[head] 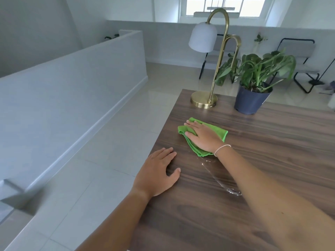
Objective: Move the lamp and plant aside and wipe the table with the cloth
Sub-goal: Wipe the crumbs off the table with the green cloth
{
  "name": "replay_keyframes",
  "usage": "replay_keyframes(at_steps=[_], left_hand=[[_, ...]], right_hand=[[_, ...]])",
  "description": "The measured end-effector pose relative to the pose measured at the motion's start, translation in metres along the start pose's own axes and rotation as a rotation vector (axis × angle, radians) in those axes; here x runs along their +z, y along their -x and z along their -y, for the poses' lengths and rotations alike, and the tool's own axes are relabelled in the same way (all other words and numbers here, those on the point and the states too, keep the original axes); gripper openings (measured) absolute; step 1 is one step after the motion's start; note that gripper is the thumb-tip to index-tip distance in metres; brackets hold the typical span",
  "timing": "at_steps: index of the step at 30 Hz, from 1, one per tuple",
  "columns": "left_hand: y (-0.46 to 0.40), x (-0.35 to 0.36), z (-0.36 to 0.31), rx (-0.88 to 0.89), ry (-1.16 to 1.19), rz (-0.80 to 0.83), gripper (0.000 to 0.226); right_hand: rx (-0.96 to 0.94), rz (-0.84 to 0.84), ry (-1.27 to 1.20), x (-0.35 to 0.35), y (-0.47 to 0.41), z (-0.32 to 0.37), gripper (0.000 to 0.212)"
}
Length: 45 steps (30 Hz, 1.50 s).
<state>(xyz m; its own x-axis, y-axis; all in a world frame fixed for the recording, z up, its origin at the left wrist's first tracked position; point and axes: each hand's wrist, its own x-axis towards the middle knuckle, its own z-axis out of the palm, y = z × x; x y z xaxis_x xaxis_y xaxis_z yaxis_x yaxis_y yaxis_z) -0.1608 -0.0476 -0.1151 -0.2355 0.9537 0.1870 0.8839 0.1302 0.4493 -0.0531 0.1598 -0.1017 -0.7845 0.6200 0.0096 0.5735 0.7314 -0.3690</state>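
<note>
Right hand [203,135] is pressed flat, fingers spread, on top of the green cloth [199,136], which is bunched up on the wood table [272,151] near its left edge. Left hand [157,173] just rests open and empty at the table's edge, nearer the camera. There's a wet streak [223,182] between the arms. Brass lamp [213,57] and potted plant [253,82] stand side by side at the far end.

Both forearms are bare, with no sleeves in view. A thin white string bracelet [222,149] circles the wrist just behind the right hand [203,135]. The left hand [159,172] wears nothing: no ring, no band.
</note>
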Motion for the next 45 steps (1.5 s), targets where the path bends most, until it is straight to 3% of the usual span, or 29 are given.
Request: replay_keyframes(at_steps=[9,15,25,30,32,36,39,42,45], left_hand=[[0.015,-0.004,-0.028,-0.063,0.14,-0.019,0.042],[0.013,-0.012,-0.019,-0.09,0.018,-0.014,0.043],[0.051,-0.009,-0.049,-0.144,-0.068,0.026,0.051],[0.071,-0.007,-0.058,-0.168,-0.078,0.014,0.05],[0.076,-0.008,-0.057,-0.168,-0.057,0.007,0.047],[0.078,-0.01,-0.056,-0.174,-0.025,-0.014,0.043],[0.078,-0.01,-0.057,-0.171,-0.038,-0.016,0.043],[0.079,-0.01,-0.059,-0.171,-0.069,0.0,0.045],[0.079,-0.008,-0.063,-0.176,-0.119,0.018,0.049]], right_hand=[[-0.197,0.058,-0.095,-0.004,0.115,0.002,0.044],[-0.256,0.077,-0.072,-0.002,0.165,0.009,0.047],[-0.005,0.018,0.114,-0.02,0.266,-0.062,0.059],[0.195,0.011,0.107,-0.027,0.232,-0.061,0.058],[0.18,0.027,0.09,-0.018,0.213,-0.033,0.059],[-0.061,0.046,0.081,0.014,0.221,0.029,0.06],[-0.132,0.015,0.105,0.018,0.259,0.025,0.06],[-0.08,-0.008,0.123,0.005,0.3,-0.012,0.058],[0.094,-0.031,0.137,-0.015,0.331,-0.058,0.057]])
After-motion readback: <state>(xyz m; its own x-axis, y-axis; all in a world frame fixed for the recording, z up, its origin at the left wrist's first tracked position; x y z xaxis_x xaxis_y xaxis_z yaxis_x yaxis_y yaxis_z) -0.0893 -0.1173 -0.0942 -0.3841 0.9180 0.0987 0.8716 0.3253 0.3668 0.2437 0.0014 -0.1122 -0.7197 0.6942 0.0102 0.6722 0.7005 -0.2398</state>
